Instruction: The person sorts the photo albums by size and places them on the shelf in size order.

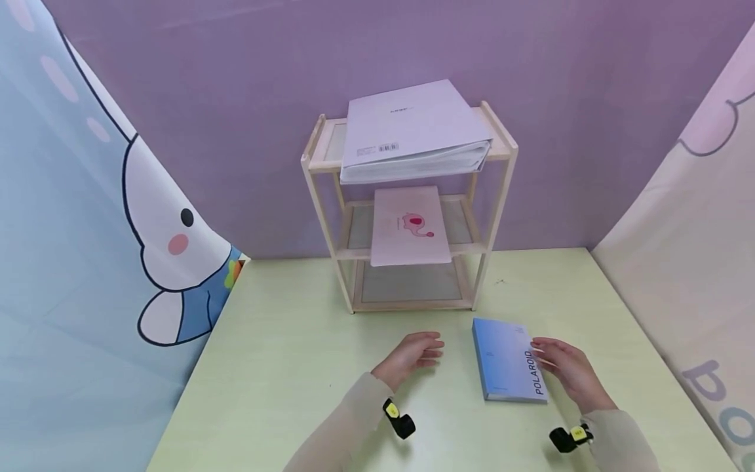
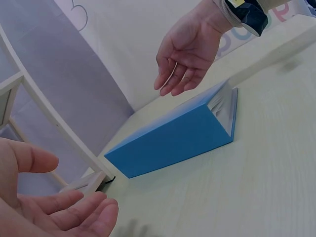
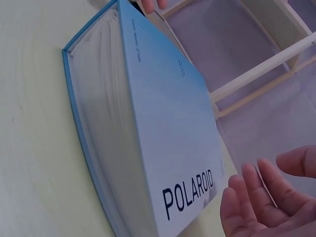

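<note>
A blue-to-white photo album [image 1: 510,360] marked POLAROID lies flat on the table, its solid blue spine [image 2: 170,143] towards my left hand. My right hand [image 1: 569,370] hovers just beside and above its right edge, fingers loosely bent and holding nothing; the left wrist view shows a gap between this hand [image 2: 190,54] and the cover. To the album's left, my left hand [image 1: 413,357] is held over the table with its fingers relaxed and nothing in them. The album's page edges [image 3: 103,98] show in the right wrist view.
Behind the hands stands a three-tier wooden rack [image 1: 501,196]. On its top tier lies a thick white album [image 1: 413,128], jutting over the front. A pink booklet [image 1: 407,242] with an elephant rests on the middle tier. Printed curtains [image 1: 65,262] hang at the sides.
</note>
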Tool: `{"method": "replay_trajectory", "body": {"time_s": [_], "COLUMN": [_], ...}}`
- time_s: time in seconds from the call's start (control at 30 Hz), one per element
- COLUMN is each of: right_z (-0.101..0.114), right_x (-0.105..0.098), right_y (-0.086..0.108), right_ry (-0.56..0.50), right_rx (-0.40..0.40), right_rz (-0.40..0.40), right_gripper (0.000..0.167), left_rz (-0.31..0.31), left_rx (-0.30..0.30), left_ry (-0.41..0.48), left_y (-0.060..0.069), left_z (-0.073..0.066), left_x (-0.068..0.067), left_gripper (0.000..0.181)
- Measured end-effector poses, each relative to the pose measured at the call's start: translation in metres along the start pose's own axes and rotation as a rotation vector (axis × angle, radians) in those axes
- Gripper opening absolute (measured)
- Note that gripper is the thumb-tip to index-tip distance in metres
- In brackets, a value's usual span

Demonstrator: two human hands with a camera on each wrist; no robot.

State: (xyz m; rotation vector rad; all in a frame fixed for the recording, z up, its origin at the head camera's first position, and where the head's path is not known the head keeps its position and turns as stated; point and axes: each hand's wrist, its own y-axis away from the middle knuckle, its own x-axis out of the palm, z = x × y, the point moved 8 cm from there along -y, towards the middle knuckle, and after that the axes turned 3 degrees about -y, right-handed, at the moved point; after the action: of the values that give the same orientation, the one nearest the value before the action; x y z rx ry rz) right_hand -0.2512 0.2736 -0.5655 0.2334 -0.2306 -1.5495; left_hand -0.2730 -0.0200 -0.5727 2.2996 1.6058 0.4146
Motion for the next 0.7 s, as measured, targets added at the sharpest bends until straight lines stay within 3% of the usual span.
{"method": "replay_trajectory", "body": {"time_s": [0.43,0.7], "right_z": [-0.007,-0.013], "right_x": [-0.006,-0.001], "right_y": [0.004,0.007], "right_ry": [0.104,0.123], "right_rx": [0.1,0.153], "right_rz": [-0.04,-0.001], "right_gripper": [0.051,0.06], "left_rz": [0.008,0.012], "left_rx": [-0.035,-0.062], "left_ry": [0.013,0.002], "left_y": [-0.003,-0.004], "left_z": [0.01,0.017], "left_x": [0.014,0.021], "left_gripper": [0.044,0.05]}}
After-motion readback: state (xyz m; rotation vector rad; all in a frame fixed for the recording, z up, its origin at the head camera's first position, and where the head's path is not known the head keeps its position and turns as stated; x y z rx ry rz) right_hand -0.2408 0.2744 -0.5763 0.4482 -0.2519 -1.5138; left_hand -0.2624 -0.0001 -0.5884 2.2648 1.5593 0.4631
